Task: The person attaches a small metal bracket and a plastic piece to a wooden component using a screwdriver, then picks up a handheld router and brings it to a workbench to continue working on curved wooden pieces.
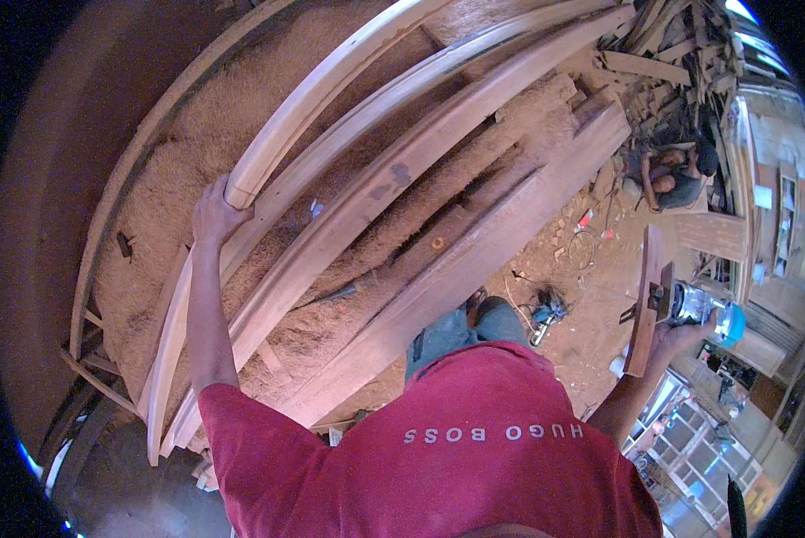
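Observation:
My left hand (217, 215) is closed round the near end of a long curved wooden beam (304, 112), which stretches away to the far middle. Out to the right, my right hand (679, 341) grips a wooden hand plane (646, 305), held up clear of the beams. A clear container with a teal lid (730, 325) shows right beside those fingers; whether they touch it I cannot tell. More curved beams (402, 175) lie side by side under and next to the one at my left hand.
Sawdust (165, 179) covers the surface beneath the beams. A broad straight plank (510, 215) runs along their near side. A power tool with a cord (549, 312) rests on the ground by my feet. A person (676, 175) crouches at the far right, near piled wood scraps (680, 54).

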`<action>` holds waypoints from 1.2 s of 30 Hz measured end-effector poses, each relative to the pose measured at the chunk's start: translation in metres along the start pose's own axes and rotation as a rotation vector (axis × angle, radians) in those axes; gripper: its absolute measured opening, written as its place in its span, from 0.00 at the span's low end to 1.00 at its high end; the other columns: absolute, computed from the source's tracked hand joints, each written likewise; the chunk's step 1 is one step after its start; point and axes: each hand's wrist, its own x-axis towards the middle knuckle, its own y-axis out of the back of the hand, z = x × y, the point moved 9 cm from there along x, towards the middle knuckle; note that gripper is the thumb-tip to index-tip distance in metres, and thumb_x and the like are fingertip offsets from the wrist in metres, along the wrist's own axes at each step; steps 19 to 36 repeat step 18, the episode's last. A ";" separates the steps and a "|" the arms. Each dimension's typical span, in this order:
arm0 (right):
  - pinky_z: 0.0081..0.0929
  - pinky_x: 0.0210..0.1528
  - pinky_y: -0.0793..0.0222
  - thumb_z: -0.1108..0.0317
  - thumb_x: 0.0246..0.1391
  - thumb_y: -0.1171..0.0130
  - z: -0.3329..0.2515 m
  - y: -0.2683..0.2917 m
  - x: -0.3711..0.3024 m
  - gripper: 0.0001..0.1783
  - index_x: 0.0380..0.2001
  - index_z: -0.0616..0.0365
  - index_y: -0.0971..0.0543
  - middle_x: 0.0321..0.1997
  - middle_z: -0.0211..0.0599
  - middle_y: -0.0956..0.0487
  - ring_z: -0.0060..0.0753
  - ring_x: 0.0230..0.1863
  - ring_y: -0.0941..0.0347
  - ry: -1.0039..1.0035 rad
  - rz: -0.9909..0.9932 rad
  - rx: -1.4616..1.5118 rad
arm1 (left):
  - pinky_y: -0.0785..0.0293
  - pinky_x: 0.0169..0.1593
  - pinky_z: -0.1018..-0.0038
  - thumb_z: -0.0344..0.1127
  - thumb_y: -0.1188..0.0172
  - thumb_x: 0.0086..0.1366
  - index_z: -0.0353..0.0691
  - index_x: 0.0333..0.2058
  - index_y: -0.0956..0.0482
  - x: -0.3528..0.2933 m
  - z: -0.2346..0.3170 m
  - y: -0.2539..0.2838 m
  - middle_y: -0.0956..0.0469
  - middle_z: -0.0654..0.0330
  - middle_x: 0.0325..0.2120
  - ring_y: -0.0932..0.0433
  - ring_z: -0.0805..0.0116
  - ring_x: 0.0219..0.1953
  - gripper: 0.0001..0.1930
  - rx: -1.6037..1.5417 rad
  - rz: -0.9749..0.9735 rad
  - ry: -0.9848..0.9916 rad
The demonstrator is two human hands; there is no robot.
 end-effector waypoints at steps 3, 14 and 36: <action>0.39 0.44 0.25 0.49 0.56 0.50 0.003 -0.008 -0.002 0.24 0.46 0.57 0.30 0.41 0.39 0.24 0.40 0.40 0.25 -0.006 -0.017 -0.011 | 0.27 0.50 0.58 0.46 0.27 0.37 0.45 0.54 0.32 0.007 -0.006 -0.002 0.26 0.48 0.46 0.25 0.49 0.47 0.42 0.010 0.013 -0.006; 0.43 0.45 0.25 0.46 0.54 0.50 0.000 -0.011 -0.010 0.27 0.47 0.55 0.29 0.44 0.43 0.23 0.44 0.42 0.23 -0.003 -0.036 -0.086 | 0.29 0.51 0.60 0.42 0.28 0.43 0.51 0.54 0.34 0.023 -0.037 0.020 0.25 0.52 0.45 0.27 0.51 0.50 0.37 0.236 0.131 0.085; 0.46 0.48 0.25 0.42 0.52 0.49 0.021 -0.037 -0.031 0.31 0.49 0.55 0.30 0.46 0.42 0.23 0.47 0.45 0.24 -0.180 -0.173 -0.040 | 0.30 0.52 0.57 0.46 0.30 0.48 0.54 0.56 0.37 0.051 -0.079 -0.025 0.30 0.50 0.52 0.29 0.51 0.54 0.36 0.461 0.082 0.125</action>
